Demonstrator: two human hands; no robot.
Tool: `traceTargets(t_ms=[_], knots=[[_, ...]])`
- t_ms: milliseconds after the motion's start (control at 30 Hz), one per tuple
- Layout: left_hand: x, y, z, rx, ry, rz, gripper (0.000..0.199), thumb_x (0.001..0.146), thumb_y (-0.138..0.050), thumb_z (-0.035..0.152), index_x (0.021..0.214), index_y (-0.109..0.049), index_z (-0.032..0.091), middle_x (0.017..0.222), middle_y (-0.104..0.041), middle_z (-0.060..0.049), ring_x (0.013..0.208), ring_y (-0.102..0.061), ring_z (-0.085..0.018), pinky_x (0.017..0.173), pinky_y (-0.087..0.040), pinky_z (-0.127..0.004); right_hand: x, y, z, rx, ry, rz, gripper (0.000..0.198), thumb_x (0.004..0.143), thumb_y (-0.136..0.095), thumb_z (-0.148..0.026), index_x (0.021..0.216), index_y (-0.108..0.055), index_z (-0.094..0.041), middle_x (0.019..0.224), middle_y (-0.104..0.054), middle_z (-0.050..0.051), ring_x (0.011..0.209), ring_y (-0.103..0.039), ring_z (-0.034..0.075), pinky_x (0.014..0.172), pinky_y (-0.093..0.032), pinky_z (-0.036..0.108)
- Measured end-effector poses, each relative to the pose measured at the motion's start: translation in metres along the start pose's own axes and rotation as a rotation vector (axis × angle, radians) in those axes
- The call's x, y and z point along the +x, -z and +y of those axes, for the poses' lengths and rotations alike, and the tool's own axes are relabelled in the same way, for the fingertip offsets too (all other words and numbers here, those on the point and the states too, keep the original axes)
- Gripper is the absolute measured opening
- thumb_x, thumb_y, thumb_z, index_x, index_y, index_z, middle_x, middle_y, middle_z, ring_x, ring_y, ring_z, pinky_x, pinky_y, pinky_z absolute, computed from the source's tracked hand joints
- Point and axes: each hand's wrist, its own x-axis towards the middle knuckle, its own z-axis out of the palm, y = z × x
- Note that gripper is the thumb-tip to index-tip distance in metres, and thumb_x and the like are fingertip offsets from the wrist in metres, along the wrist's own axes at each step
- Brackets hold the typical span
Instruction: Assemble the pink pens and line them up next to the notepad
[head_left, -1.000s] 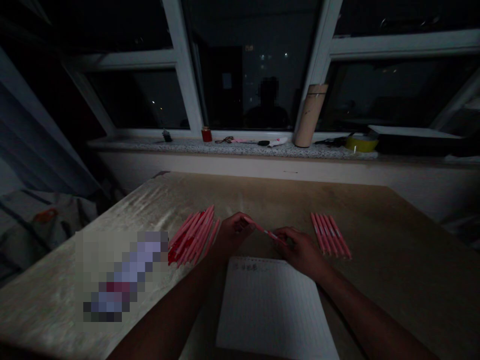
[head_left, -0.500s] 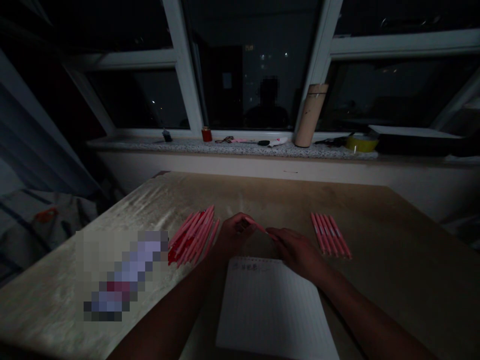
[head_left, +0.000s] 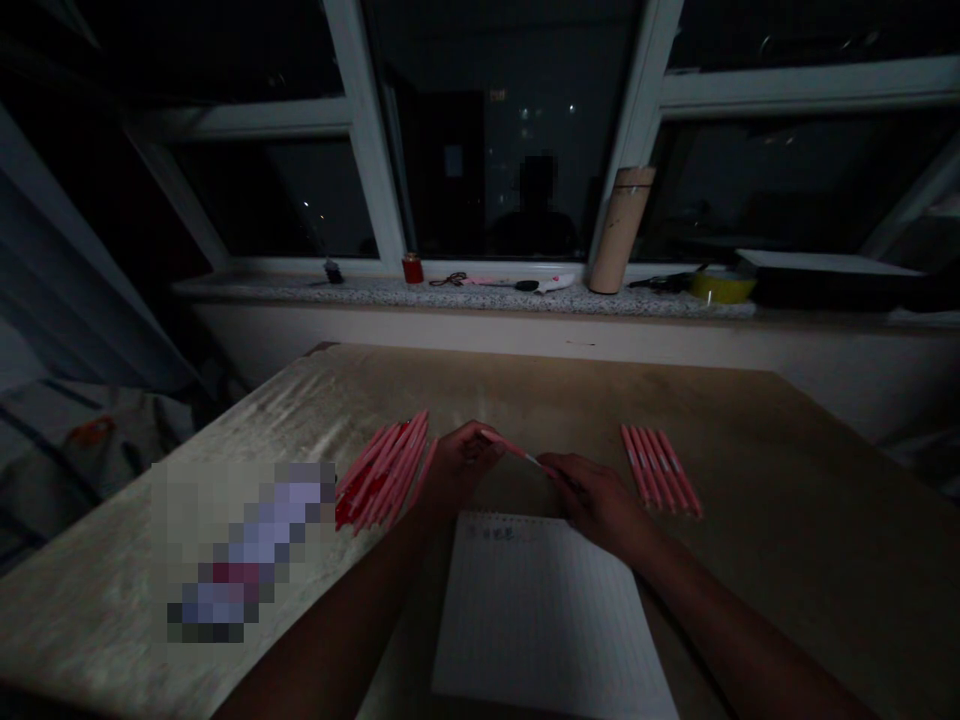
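A slim pink pen (head_left: 510, 446) spans the gap between my two hands, above the far edge of a spiral-bound notepad (head_left: 547, 620). My left hand (head_left: 466, 455) pinches its left end. Closed around the other end is my right hand (head_left: 589, 490), which hides that tip. A short pale section shows on the pen close to the right fingers. Just left of my left hand lies a loose pile of pink pens (head_left: 386, 470) with something red under them. To the right, several pink pens (head_left: 660, 470) lie side by side in a row.
A pixelated long object (head_left: 262, 545) lies on the table (head_left: 787, 560) at the left. On the windowsill (head_left: 375, 292) stand a tall tan cylinder (head_left: 622, 230), a small red jar (head_left: 412, 268) and a roll of yellow tape (head_left: 722, 288).
My left hand has shifted slightly left, away from the right one. More of the pen and its pale section shows between them. The pens on the table are unmoved.
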Motion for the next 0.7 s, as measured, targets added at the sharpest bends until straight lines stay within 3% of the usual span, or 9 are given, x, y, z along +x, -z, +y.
traceTargets(t_ms=[200,700], knots=[[0.0011,0.0014,0.0107,-0.025,-0.005,0.039,0.016,0.078,-0.059,0.03,0.075,-0.055,0.014,0.064,-0.061,0.0,0.056,-0.046,-0.008,0.054,-0.037,-0.019,-0.0001,0.0017,0.0,-0.005,0.023,-0.005,0.036,0.084,-0.042,-0.013,0.117,-0.054,-0.022,0.11,-0.063,0.007,0.099,-0.059,0.017,0.087,-0.046,0.033],[0.0057,0.0063,0.0056,-0.06,-0.026,0.099,0.017,0.075,-0.059,0.03,0.071,-0.051,0.015,0.06,-0.06,0.0,0.051,-0.045,-0.008,0.05,-0.037,-0.021,0.0005,0.004,-0.0025,-0.006,-0.005,-0.013,0.033,0.086,-0.041,-0.015,0.115,-0.055,-0.021,0.11,-0.063,0.008,0.099,-0.059,0.017,0.086,-0.046,0.033]])
